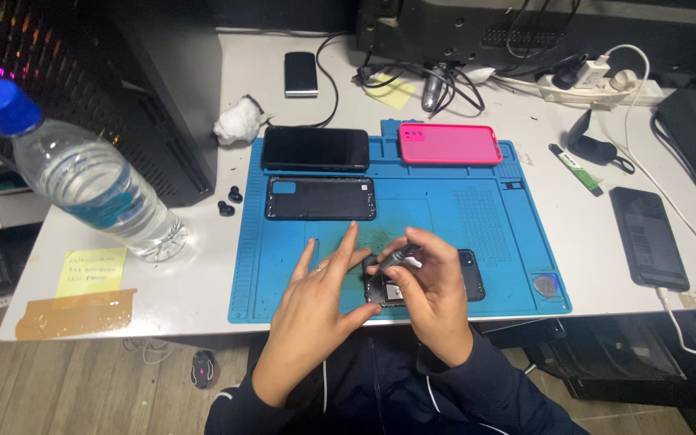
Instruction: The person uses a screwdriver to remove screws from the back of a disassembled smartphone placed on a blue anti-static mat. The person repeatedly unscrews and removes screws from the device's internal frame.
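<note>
phone (465,278) under right hand (432,294), on mat (477,209)

Two hands (316,302) (432,294); one blue mat (477,209); one water bottle (90,181); one pink case (449,144); two earbuds (235,194) (225,209); two yellow notes (94,271) (394,93).

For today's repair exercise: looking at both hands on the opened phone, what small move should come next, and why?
Probably press the screwdriver tip down and turn. The right hand already holds it over the opened phone, while the left hand steadies the phone on the blue mat.
</note>
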